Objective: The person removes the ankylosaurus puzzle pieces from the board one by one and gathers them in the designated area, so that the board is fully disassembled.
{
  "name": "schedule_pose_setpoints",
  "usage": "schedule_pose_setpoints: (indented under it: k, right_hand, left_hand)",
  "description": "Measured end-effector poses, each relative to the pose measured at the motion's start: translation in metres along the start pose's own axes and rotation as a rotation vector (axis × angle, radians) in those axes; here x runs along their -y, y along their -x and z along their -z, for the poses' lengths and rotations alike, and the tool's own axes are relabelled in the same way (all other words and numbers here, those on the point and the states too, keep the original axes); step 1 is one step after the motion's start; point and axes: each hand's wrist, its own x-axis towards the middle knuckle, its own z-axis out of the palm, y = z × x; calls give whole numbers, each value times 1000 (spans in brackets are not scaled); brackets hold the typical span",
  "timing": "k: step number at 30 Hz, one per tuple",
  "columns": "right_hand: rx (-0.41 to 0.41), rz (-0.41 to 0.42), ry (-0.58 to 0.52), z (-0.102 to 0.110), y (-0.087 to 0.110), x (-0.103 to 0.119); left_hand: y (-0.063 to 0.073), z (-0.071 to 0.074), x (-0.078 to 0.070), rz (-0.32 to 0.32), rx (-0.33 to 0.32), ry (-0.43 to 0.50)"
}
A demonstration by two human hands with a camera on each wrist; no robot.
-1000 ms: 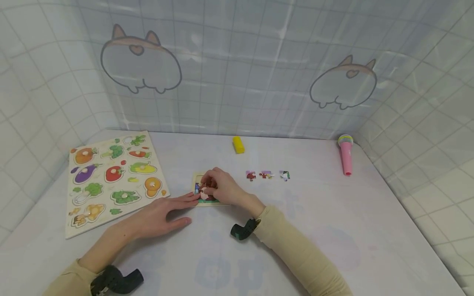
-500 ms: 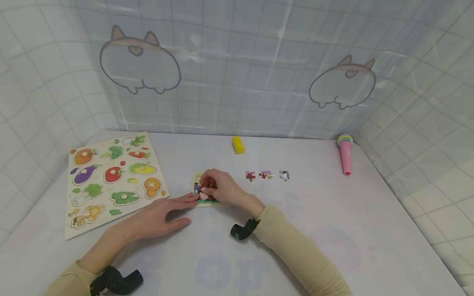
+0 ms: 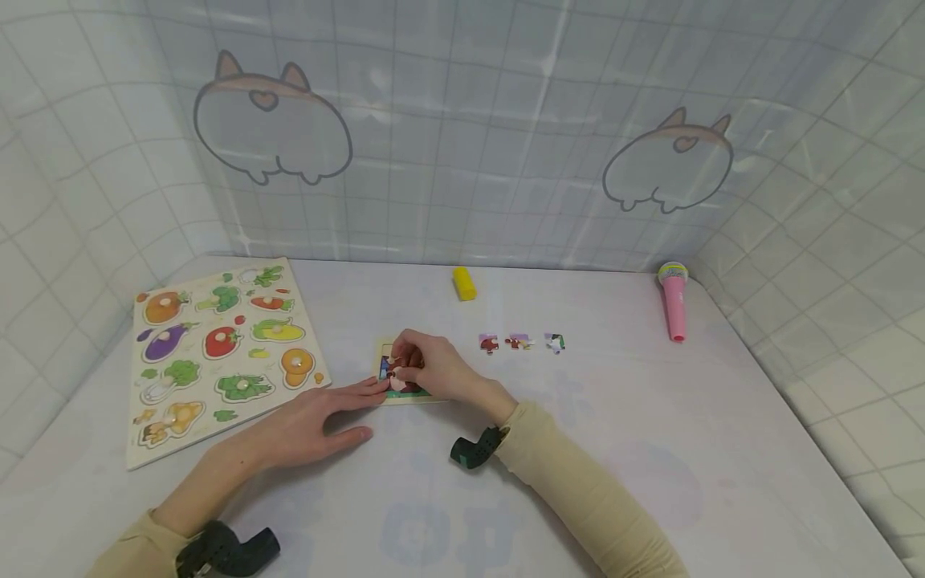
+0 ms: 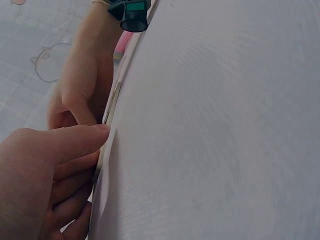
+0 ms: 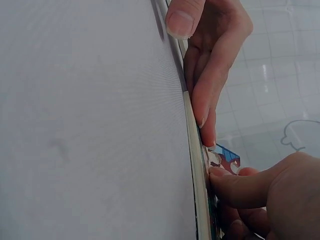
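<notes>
A small jigsaw puzzle board point(image 3: 415, 400) with a pale frame lies at mid-table in the head view. My right hand point(image 3: 432, 365) is over it, thumb and fingers pinching a jigsaw piece point(image 5: 228, 156) with blue and brown print. That piece stands tilted up from the board in the right wrist view, and the fingers hide part of it. My left hand point(image 3: 318, 421) lies extended, its fingertips at the board's left edge and its thumb apart on the table. Three loose jigsaw pieces, a brown one point(image 3: 488, 343), a middle one point(image 3: 519, 342) and a green-white one point(image 3: 555, 343), lie to the right.
A large vegetable peg puzzle point(image 3: 231, 345) lies at the left, close to my left hand. Behind the board sits a yellow block point(image 3: 465, 283). The pink toy microphone point(image 3: 675, 305) lies at the far right. Tiled-pattern sheeting point(image 3: 462, 160) encloses the table's back and sides.
Both hands stay in almost the same place, with the right fingers still on the jigsaw piece at the board. The loose pieces have not moved.
</notes>
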Motion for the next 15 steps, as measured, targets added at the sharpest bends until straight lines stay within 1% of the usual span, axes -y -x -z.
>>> schedule_pose_setpoints:
  k: [4, 15]
  right_hand:
    - [-12, -6, 7, 0, 0, 0]
    - [-64, -11, -19, -1, -1, -4]
  left_hand:
    - [0, 0, 0, -3, -4, 1]
    - [0, -1, 0, 2, -4, -5]
